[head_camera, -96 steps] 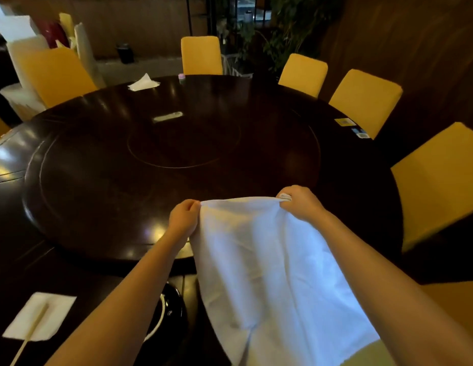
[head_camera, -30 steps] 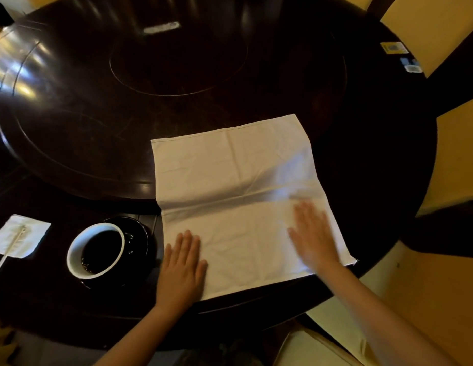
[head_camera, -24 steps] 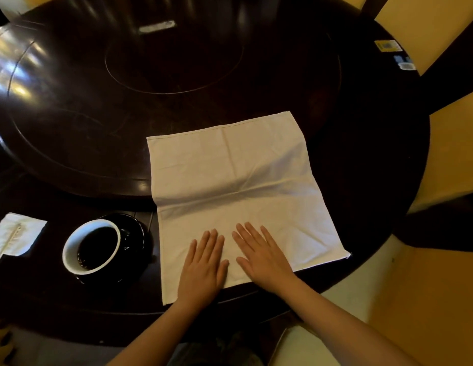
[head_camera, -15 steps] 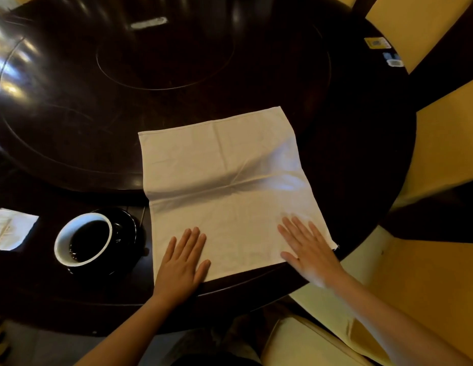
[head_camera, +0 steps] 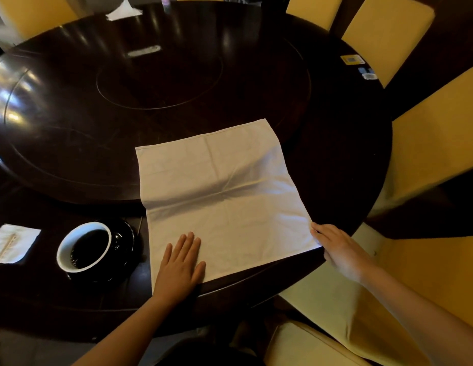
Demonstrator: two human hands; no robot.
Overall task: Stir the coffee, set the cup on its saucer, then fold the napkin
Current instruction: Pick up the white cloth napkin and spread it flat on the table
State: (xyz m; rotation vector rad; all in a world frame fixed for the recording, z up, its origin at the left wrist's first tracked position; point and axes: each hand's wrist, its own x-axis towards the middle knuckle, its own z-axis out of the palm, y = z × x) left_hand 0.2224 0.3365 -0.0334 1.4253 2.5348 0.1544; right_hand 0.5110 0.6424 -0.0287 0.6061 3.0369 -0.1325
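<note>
Right hand slid out to napkin near-right corner, fingers w/ no grip; left hand flat, fingers together.

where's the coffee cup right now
The cup sits on its dark saucer, lower left of the head view, between the napkin and a small paper.

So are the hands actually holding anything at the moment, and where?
Nothing is gripped. The left hand lies flat on the white cloth napkin near its front edge; the right hand touches the napkin's near right corner, fingers open.
</note>
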